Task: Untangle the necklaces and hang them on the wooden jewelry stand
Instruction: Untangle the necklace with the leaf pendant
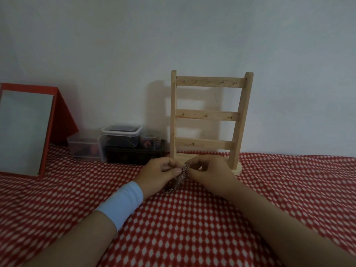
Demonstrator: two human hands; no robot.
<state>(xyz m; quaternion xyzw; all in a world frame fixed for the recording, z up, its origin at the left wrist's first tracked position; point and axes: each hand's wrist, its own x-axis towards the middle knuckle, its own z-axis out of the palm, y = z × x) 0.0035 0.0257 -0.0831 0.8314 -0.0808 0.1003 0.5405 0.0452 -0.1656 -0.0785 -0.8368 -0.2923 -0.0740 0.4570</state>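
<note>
From the head view, the left hand (pixel 160 175) and right hand (pixel 207 173) each pinch the tangled necklaces (pixel 180 177) just before the empty wooden jewelry stand (pixel 209 120) — the clump trails onto the red-dotted cloth (pixel 192 228). The chains look light, limp and snag-prone — likely best taken near a loose loop, teased rather than tugged.

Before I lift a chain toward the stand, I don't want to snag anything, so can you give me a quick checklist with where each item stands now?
1. Both hands grip the necklace bundle: ok, left hand and right hand pinch it.
2. Chains separated: not ok, they are bunched.
3. Wooden jewelry stand upright: ok.
4. Its hooks free: ok, nothing hangs there.
5. Clasps open: cannot tell.
</note>
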